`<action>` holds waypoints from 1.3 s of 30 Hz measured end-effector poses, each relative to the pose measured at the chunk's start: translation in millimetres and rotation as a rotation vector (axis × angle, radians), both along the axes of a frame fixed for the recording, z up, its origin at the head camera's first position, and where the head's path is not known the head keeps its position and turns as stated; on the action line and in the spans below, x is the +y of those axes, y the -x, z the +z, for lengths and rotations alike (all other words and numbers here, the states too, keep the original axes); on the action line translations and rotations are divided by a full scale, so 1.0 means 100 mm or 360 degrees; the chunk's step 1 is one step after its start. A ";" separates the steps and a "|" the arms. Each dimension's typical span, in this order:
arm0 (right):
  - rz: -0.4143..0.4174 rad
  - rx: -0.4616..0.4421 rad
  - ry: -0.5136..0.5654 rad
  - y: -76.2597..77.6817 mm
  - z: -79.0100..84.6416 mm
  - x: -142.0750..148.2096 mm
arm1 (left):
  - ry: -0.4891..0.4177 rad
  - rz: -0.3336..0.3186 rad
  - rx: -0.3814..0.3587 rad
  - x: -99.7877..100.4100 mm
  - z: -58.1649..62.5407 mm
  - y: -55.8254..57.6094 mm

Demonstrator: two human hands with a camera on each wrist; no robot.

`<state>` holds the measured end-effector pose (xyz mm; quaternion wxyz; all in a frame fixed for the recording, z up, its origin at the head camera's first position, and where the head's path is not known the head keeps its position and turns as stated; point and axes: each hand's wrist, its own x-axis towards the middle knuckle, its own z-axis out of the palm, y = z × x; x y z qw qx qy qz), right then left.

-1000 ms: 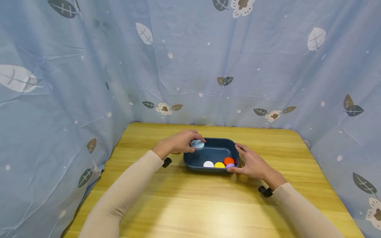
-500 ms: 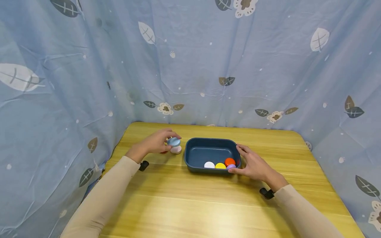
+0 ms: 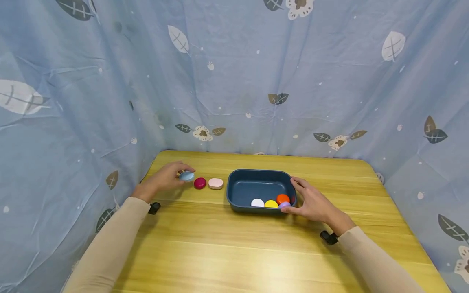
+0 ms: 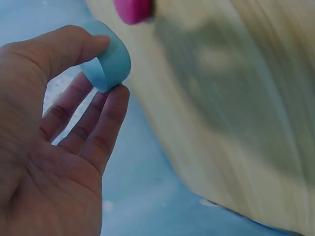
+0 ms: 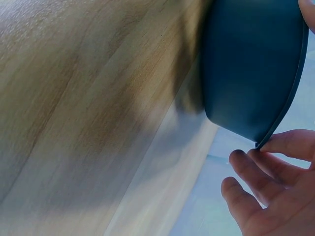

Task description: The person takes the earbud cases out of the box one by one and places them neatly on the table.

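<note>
My left hand pinches a light blue rounded, disc-like piece between thumb and fingers, at the left of the table; the left wrist view shows this piece tilted at the fingertips. Just right of it, a dark red rounded piece and a pale pink oblong piece lie on the wood. My right hand holds the right end of a dark blue, round-cornered box, thumb at the near rim and fingers at the far corner. White, yellow, orange and purple pieces lie inside, partly hidden by its front wall.
The wooden table reaches back to a pale blue curtain with leaf and flower prints, which also hangs along both sides. Black straps with small devices sit at both wrists.
My left hand has carried the light blue piece out of the box and leftward, past the pink and dark red pieces, which now show fully. My right hand has stayed at the box.
</note>
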<state>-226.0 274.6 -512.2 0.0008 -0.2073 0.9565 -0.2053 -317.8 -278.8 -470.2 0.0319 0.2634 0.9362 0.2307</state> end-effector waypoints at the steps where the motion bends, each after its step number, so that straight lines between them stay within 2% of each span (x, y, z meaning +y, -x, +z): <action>1: 0.0001 0.0002 0.0000 0.00 0.00 0.00 | 0.0007 0.0004 -0.0002 -0.03 -0.02 0.01; 10: 0.0000 0.0013 0.0003 0.02 -0.03 0.01 | 0.0096 0.0092 -0.0131 -0.16 -0.19 0.09; 18: 0.0005 0.0007 0.0000 0.02 -0.04 0.00 | 0.0116 0.0085 -0.0164 -0.17 -0.28 0.12; 25: -0.0009 0.0006 -0.0003 0.02 -0.04 0.01 | 0.0121 0.0050 -0.0171 -0.18 -0.28 0.15; 31: -0.0008 0.0008 -0.0003 0.02 -0.03 0.01 | 0.0109 0.0060 -0.0196 -0.17 -0.28 0.14; 36: -0.0008 0.0011 0.0000 0.01 -0.03 0.01 | 0.0109 0.0069 -0.0168 -0.11 -0.20 0.13; 39: -0.0008 0.0012 0.0000 0.01 -0.04 0.01 | 0.0118 0.0035 -0.0104 -0.04 -0.12 0.13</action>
